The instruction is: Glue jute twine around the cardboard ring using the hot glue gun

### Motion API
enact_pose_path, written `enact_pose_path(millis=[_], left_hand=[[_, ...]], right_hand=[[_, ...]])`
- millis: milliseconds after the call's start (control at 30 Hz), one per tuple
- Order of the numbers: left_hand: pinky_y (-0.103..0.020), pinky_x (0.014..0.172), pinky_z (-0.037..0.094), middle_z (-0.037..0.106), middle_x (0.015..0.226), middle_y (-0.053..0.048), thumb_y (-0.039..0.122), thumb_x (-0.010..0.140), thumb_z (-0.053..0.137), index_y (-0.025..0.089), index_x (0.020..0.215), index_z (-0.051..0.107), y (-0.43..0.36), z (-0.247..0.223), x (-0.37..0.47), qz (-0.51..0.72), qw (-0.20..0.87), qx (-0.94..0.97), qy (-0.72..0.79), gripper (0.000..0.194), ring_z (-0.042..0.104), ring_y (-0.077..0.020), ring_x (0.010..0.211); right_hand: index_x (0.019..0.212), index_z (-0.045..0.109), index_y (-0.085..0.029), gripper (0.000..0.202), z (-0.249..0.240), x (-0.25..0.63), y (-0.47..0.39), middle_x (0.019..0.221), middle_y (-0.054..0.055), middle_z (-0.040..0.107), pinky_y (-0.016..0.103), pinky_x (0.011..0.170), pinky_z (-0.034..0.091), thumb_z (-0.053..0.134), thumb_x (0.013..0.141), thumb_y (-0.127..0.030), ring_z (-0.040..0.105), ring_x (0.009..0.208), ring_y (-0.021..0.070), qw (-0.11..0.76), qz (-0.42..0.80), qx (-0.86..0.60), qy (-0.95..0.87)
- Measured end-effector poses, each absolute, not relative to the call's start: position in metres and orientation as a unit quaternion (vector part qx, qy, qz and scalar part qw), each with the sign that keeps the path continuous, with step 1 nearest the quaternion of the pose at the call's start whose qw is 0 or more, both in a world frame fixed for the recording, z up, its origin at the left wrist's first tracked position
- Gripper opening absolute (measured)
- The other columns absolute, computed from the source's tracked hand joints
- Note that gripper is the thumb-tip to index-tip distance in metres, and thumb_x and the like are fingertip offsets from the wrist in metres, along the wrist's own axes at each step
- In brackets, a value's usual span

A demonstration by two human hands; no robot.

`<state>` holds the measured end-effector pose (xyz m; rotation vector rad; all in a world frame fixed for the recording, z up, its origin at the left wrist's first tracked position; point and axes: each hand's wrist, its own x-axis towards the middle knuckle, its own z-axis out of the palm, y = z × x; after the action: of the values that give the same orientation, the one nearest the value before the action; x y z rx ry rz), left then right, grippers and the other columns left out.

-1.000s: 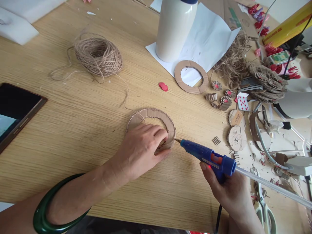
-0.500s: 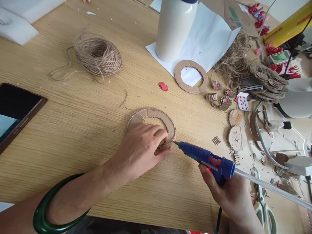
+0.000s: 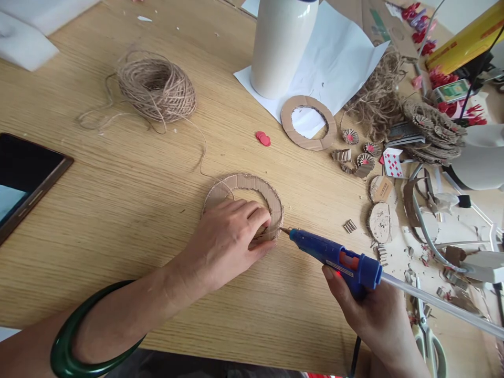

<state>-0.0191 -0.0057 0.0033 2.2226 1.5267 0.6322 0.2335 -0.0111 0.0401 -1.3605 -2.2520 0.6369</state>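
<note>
My left hand (image 3: 232, 236) is closed on the near side of a cardboard ring (image 3: 255, 184) lying flat on the table. Its thumb presses the outer edge while the other fingers reach into the opening. Wrapped in my right hand (image 3: 374, 315) is a blue glue gun (image 3: 331, 252) with a small red light and a clear glue stick at its back. The gun's nozzle is at the ring's right outer edge, just beyond my left thumb and finger. Thin twine (image 3: 203, 149) runs from a ball of jute twine (image 3: 157, 89) to the ring.
A second cardboard ring (image 3: 289, 123) lies partly on white paper beside a white bottle (image 3: 281, 47). Red paper discs (image 3: 263, 138) lie mid-table. A phone (image 3: 27, 184) is at left. Cardboard scraps, rosettes (image 3: 350, 136), a playing card (image 3: 392, 163) and scissors (image 3: 427, 336) crowd the right.
The glue gun has shifted very slightly to the right at the ring's edge. My left hand holds the same place on the ring, and the view has moved a little.
</note>
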Motion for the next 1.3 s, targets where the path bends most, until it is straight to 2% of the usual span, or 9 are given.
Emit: enact_pose_path(millis=[100,300,467,733,900,1300], left_hand=[[-0.033,0.069,0.040,0.061,0.080,0.001,0.030,0.085,0.079,0.018,0.084,0.055,-0.0058,0.0031,-0.0186,0.225,0.181,0.790,0.541,0.027,0.058,-0.0190,0.076],[-0.033,0.071,0.042,0.063,0.083,0.000,0.026,0.085,0.078,0.018,0.087,0.058,-0.0063,0.0043,-0.0191,0.223,0.181,0.794,0.537,0.022,0.060,-0.0197,0.078],[-0.034,0.075,0.044,0.063,0.089,-0.001,0.024,0.087,0.075,0.018,0.091,0.060,-0.0068,0.0049,-0.0190,0.224,0.191,0.791,0.537,0.017,0.061,-0.0203,0.082],[-0.036,0.075,0.044,0.064,0.088,0.000,0.020,0.090,0.072,0.018,0.088,0.062,-0.0075,0.0035,-0.0188,0.241,0.192,0.799,0.517,0.011,0.062,-0.0210,0.083],[-0.035,0.077,0.046,0.063,0.088,-0.001,0.019,0.092,0.070,0.018,0.086,0.064,-0.0084,0.0014,-0.0181,0.249,0.203,0.802,0.504,0.008,0.061,-0.0202,0.083],[-0.035,0.077,0.046,0.062,0.087,-0.001,0.020,0.095,0.066,0.018,0.088,0.065,-0.0072,0.0000,-0.0182,0.249,0.199,0.802,0.505,0.008,0.061,-0.0193,0.083]], right_hand=[[0.073,0.058,-0.022,0.020,0.0400,0.2333,-0.0116,0.054,-0.005,0.057,0.021,0.034,0.037,0.066,0.092,-0.023,0.051,0.039,0.0097,0.236,0.226,-0.498,-0.804],[0.072,0.058,-0.020,0.022,0.0400,0.2325,-0.0105,0.055,-0.004,0.055,0.022,0.032,0.024,0.066,0.092,-0.024,0.047,0.040,0.0082,0.249,0.220,-0.508,-0.794],[0.068,0.054,-0.021,0.027,0.0376,0.2319,-0.0095,0.054,-0.006,0.050,0.021,0.035,0.029,0.066,0.092,-0.021,0.044,0.040,0.0069,0.250,0.216,-0.505,-0.797],[0.062,0.048,-0.021,0.034,0.0375,0.2305,-0.0073,0.052,-0.006,0.044,0.021,0.035,0.028,0.063,0.092,-0.025,0.040,0.039,0.0069,0.228,0.202,-0.515,-0.801],[0.065,0.054,-0.020,0.029,0.0356,0.2297,-0.0061,0.050,-0.007,0.042,0.020,0.037,0.032,0.063,0.092,-0.025,0.039,0.039,0.0073,0.223,0.191,-0.510,-0.808],[0.068,0.054,-0.021,0.026,0.0368,0.2306,-0.0069,0.051,-0.007,0.044,0.020,0.037,0.031,0.063,0.092,-0.023,0.040,0.040,0.0074,0.222,0.202,-0.506,-0.809]])
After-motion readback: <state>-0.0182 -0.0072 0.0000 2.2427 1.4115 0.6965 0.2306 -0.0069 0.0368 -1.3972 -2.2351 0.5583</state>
